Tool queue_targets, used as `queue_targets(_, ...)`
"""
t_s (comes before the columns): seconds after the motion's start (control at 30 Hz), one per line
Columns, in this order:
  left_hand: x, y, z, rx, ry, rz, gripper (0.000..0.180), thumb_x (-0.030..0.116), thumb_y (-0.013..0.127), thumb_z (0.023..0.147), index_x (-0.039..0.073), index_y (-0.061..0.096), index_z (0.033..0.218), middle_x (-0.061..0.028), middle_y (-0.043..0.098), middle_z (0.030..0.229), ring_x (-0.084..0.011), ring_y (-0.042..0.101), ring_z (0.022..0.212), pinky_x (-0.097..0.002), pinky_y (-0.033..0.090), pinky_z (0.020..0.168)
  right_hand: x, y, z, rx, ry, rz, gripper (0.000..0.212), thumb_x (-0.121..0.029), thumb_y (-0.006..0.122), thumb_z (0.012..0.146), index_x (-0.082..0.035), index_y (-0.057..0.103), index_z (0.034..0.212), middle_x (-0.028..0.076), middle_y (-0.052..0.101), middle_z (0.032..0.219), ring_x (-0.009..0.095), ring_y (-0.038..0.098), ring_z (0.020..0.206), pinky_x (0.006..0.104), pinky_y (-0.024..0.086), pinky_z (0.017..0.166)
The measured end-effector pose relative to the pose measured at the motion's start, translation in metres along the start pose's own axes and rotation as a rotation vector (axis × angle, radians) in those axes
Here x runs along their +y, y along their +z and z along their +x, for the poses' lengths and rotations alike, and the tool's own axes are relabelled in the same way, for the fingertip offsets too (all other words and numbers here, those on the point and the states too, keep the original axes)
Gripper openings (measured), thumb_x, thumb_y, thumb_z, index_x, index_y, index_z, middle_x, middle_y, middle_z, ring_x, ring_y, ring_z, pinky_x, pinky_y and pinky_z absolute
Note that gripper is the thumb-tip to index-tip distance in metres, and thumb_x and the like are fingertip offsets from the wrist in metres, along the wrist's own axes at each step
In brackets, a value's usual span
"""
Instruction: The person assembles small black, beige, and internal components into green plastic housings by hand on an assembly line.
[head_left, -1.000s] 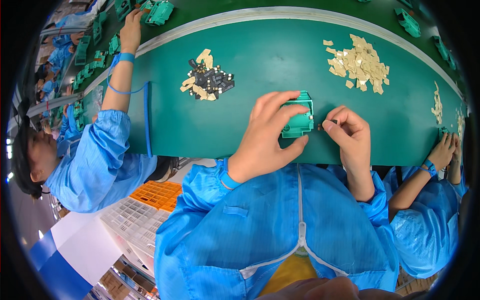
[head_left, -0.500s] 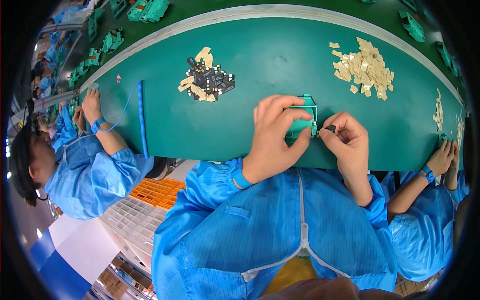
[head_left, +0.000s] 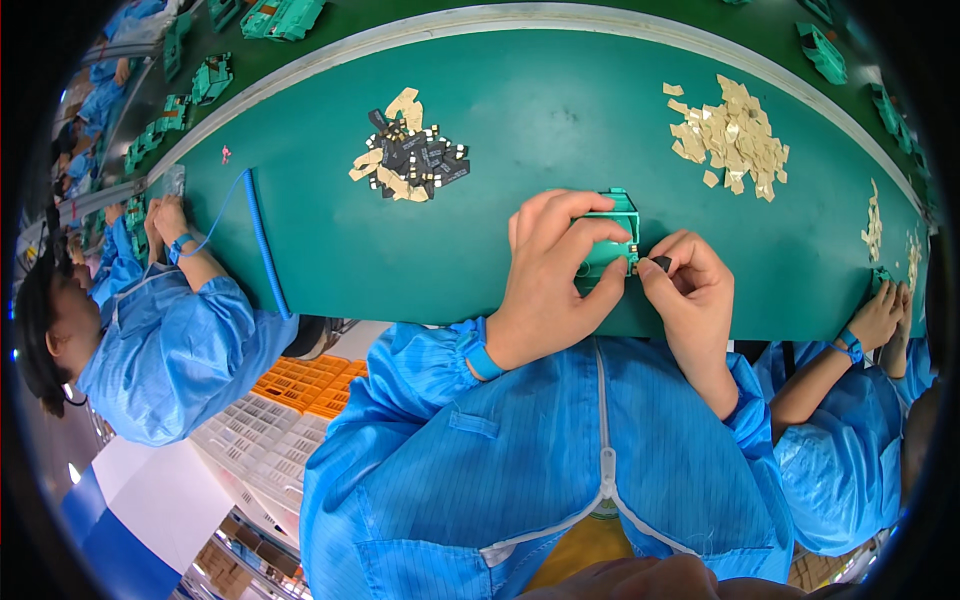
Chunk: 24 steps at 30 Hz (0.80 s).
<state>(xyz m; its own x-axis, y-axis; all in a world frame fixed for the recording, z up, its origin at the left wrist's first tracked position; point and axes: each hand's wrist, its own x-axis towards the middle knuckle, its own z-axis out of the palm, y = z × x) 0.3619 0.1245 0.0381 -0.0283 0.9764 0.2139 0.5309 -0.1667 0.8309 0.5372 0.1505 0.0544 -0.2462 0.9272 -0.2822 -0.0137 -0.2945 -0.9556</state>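
Note:
My left hand [head_left: 552, 270] is closed round a small green plastic housing [head_left: 622, 208] just above the table's near edge, covering its left side. At the housing's right edge, my right hand [head_left: 695, 285] pinches a small black piece [head_left: 661, 263] between thumb and fingertips. The piece's inner end is close to the housing; whether it touches I cannot tell. Small gold-coloured spots show on the housing's edge there. Farther left on the table lies a pile of flat black pieces [head_left: 432, 163] with gold-coloured ends, mixed with beige scraps [head_left: 404, 105].
A pile of beige scraps [head_left: 735, 135] lies at the far right of the green table [head_left: 540, 110]. A blue coiled cord [head_left: 262, 240] stretches toward a co-worker [head_left: 170, 340] on the left. Another co-worker's hands [head_left: 885, 315] work at right. Green housings [head_left: 285, 15] sit beyond the pale rail [head_left: 430, 25].
My hands keep almost the same pose, the black piece still at the housing's right edge. The left co-worker's hands have drawn closer together. The view has shifted slightly.

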Motion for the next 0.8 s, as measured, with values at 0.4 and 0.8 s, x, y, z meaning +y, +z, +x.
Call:
queue_targets(0.4, -0.0018, 0.0010, -0.0003, 0.016, 0.025, 0.000, 0.027, 0.009, 0.074, 0.075, 0.012, 0.066, 0.101, -0.0057, 0.059, 0.125, -0.0317, 0.050, 0.119, -0.0432, 0.036, 0.096, -0.0019, 0.0064, 0.0005, 0.062, -0.078, -0.160, 0.021, 0.010, 0.067, 0.083, -0.002, 0.050, 0.078, 0.007, 0.057, 0.084, 0.011, 0.054, 0.076, 0.0245, 0.044, 0.068)
queue_targets(0.8, -0.0011, -0.0013, -0.0006, -0.013, -0.003, -0.011, 0.031, 0.005, 0.076, 0.074, 0.012, 0.068, 0.104, -0.0075, 0.059, 0.128, -0.0332, 0.048, 0.121, -0.0446, 0.038, 0.103, -0.0014, 0.0071, 0.0013, 0.068, -0.108, -0.214, 0.021, 0.009, 0.068, 0.082, -0.001, 0.050, 0.077, 0.006, 0.058, 0.083, 0.010, 0.055, 0.074, 0.0241, 0.043, 0.064)
